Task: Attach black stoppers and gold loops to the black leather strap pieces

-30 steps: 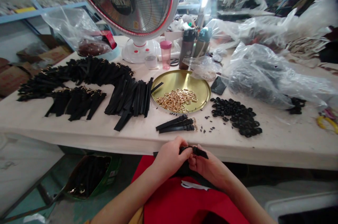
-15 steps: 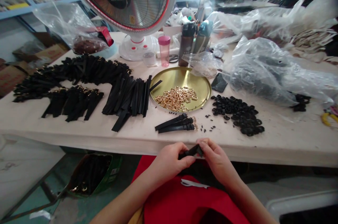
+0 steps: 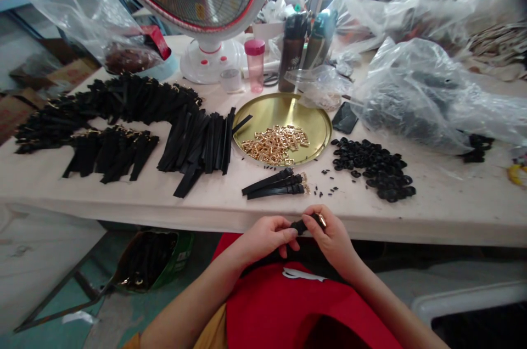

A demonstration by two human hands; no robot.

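Observation:
Over my lap, just in front of the table edge, both hands hold one black strap (image 3: 300, 227). My left hand (image 3: 269, 237) pinches its left part between thumb and fingers. My right hand (image 3: 330, 240) grips the other end, where a gold buckle (image 3: 321, 220) pokes out by the fingers. Much of the strap is hidden by my fingers. Beyond my hands lie several black straps with gold buckles (image 3: 275, 185). Behind them, a round gold tray (image 3: 317, 152) bears a heap of small gold buckles (image 3: 274, 144).
Black straps (image 3: 201, 146) lie in rows on the left, with buckled bundles (image 3: 111, 154) beside them. Black loops (image 3: 373, 168) are heaped on the right, near a plastic bag (image 3: 428, 102). A fan (image 3: 209, 63), a pink-lidded cup (image 3: 255, 66) and dark bottles (image 3: 293, 55) stand behind.
My hands have shifted slightly upward and the strap has turned in them. A gold buckle now shows at my right fingers. The camera view has tilted down a little.

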